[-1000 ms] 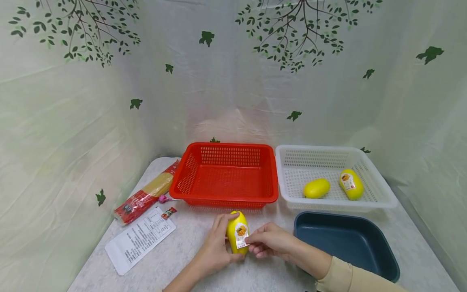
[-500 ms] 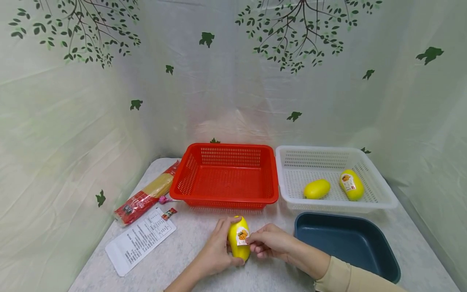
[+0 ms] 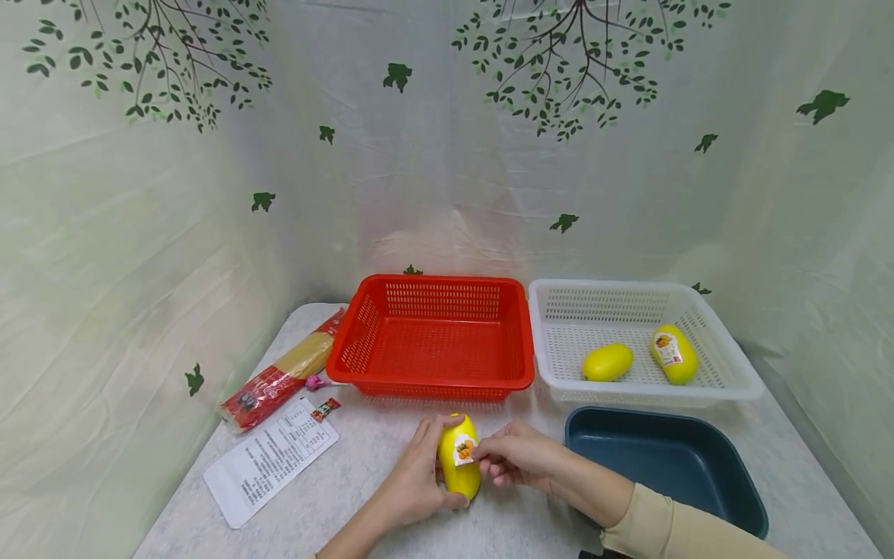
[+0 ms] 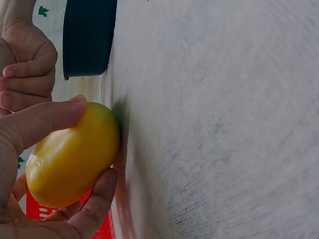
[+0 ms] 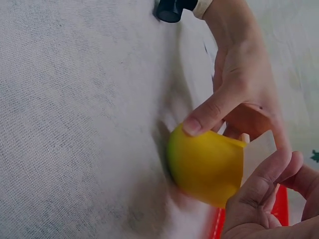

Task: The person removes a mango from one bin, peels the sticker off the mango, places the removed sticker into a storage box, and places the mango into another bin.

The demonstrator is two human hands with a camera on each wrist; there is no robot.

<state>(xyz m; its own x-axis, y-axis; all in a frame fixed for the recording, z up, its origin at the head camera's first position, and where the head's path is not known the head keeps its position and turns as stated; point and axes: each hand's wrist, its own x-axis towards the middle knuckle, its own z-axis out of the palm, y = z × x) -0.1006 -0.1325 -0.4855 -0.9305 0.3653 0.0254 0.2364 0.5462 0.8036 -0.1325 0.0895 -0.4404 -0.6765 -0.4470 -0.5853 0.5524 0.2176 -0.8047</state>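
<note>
A yellow mango (image 3: 452, 477) is gripped by my left hand (image 3: 419, 473), with the thumb at its near end and fingers at its far end. In the left wrist view the thumb lies on the mango (image 4: 75, 159), close above the table. My right hand (image 3: 520, 460) pinches the lower edge of the picture label (image 3: 464, 449) on the mango's side. The right wrist view shows part of the label (image 5: 258, 152) standing away from the skin as a pale flap. In that view the right fingers partly cover the label.
A red basket (image 3: 433, 388) stands behind the hands. To its right, a white basket (image 3: 642, 394) holds two mangoes (image 3: 608, 362). A dark blue tray (image 3: 656, 458) lies right. Left are a noodle packet (image 3: 279, 373), a printed sheet (image 3: 272, 466), a lollipop (image 3: 314, 382) and a small wrapper (image 3: 325, 409).
The mango and left hand have shifted slightly towards the person. The label's lower part has been lifted and less of it lies on the mango; the right hand keeps its pinch.
</note>
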